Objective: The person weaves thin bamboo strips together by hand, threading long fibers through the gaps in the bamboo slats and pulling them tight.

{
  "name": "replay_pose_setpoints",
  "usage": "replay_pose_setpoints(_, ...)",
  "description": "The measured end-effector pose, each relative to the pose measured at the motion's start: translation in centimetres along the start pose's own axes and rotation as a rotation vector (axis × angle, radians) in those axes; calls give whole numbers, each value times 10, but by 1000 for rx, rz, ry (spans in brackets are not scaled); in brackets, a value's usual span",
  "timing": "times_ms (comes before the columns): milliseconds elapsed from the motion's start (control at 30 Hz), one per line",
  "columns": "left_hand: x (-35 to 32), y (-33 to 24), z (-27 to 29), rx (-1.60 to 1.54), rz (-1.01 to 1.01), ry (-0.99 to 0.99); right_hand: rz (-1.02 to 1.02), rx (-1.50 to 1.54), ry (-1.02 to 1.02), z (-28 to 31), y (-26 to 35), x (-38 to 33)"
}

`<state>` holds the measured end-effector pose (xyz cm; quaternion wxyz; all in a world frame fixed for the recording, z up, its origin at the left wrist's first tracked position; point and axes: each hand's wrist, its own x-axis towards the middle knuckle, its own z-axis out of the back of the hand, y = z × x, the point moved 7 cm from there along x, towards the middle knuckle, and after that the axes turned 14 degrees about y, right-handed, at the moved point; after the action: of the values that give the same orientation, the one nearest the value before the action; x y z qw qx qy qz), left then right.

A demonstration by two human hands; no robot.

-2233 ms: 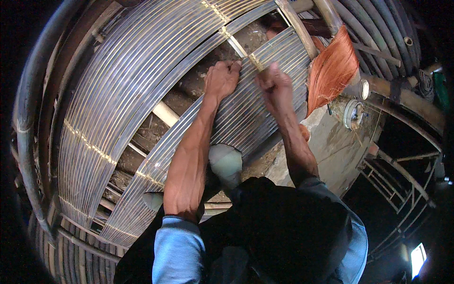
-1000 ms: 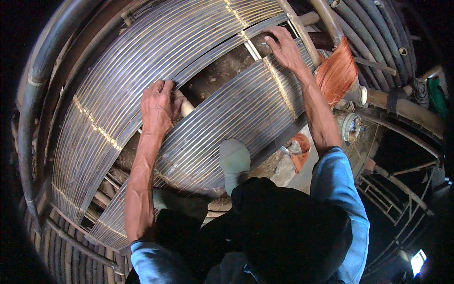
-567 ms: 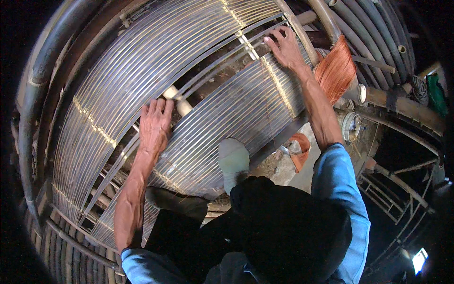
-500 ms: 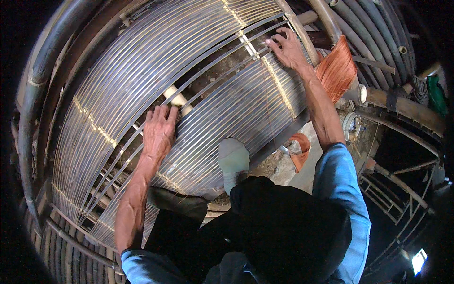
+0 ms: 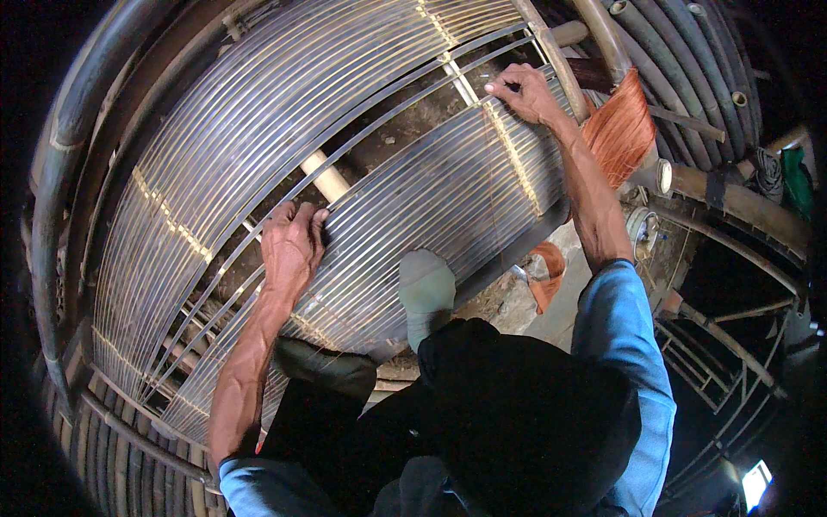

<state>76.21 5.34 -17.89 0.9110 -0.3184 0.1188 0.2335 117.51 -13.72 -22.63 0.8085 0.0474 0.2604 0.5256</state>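
Long thin bamboo slats (image 5: 250, 112) lie side by side in a wide panel, bound across by pale lashings (image 5: 517, 159). A gap with a few loose slats divides its far part from the near part (image 5: 422, 194). My left hand (image 5: 291, 241) is closed with curled fingers on the slat at the near part's upper edge. Farther right, my right hand (image 5: 527, 93) pinches the same edge slat between thumb and forefinger. A pale round crosspiece (image 5: 326, 177) shows in the gap. My grey-socked foot (image 5: 425, 284) rests on the near slats.
Bundles of reddish-brown fibre (image 5: 618, 129) hang at the right, with another tuft (image 5: 544, 277) lower down. Thick bamboo poles (image 5: 73, 138) frame the left, and more poles (image 5: 680, 69) are stacked at upper right. A small container (image 5: 641, 228) stands beyond my right forearm.
A loose slat in the gap has come toward me against the near part. My fingers, spread over the gap before, have closed in at that edge; my right hand has moved slightly nearer.
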Motion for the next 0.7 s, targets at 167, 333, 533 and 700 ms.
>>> replay_pose_setpoints(167, 10, -9, -10, -94, 23, -30, -4, -35, 13, 11, -20, 7)
replay_pose_setpoints(333, 13, -1, -13, -279, 36, 10, -12, 31, 73, 7, -28, 5)
replay_pose_setpoints(533, 12, -13, 10, -51, 105, 129, -381, 125, -174, 21, 67, -43)
replay_pose_setpoints(700, 40, -50, 15, -70, -42, -22, -430, 91, -222, -14, 92, -84)
